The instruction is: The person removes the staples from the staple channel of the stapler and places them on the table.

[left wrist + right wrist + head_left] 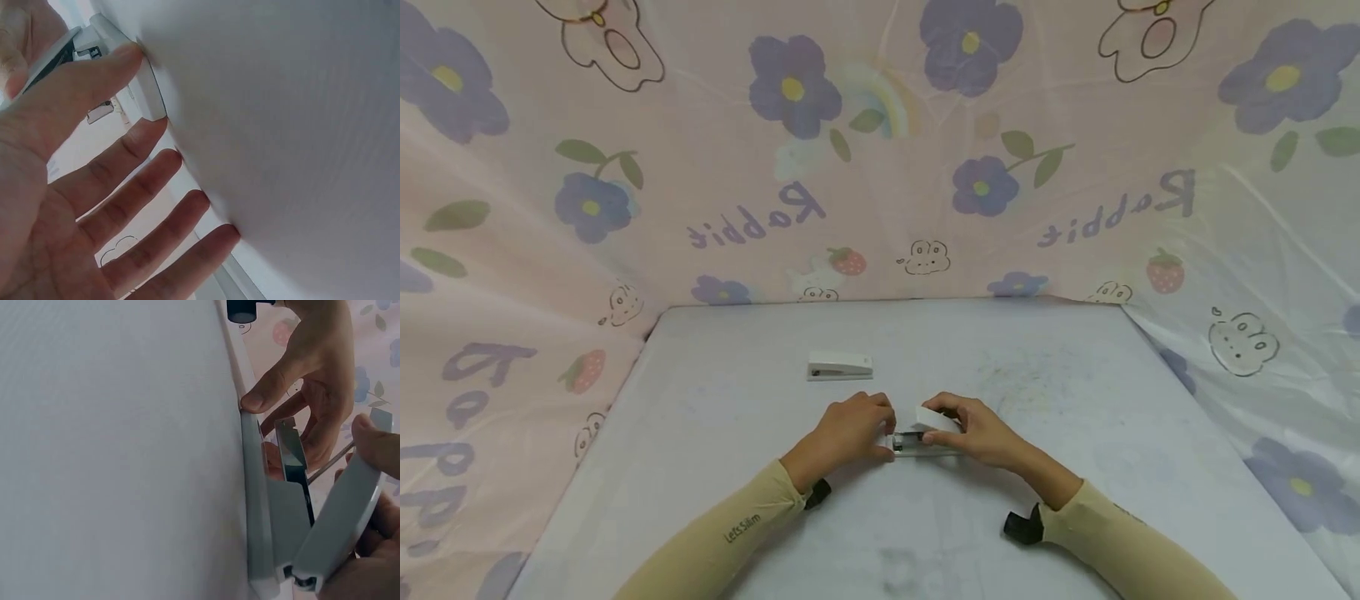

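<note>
A white stapler (917, 450) lies on the table with its top arm swung up, so its metal magazine (290, 447) shows. My left hand (850, 425) holds the front end of the base, thumb on one side and index finger at the other. In the left wrist view the other fingers stretch along the table, spread apart. My right hand (981, 429) grips the raised top arm (344, 512) between thumb and fingers. A thin rod runs from the magazine up to that arm. Whether staples lie inside cannot be seen.
A second white stapler (840, 367), closed, lies farther back and to the left on the white table (737, 358). Flower-and-rabbit-printed cloth (880, 167) hangs behind and along the sides. A black wrist camera (1024, 527) sits below the right forearm.
</note>
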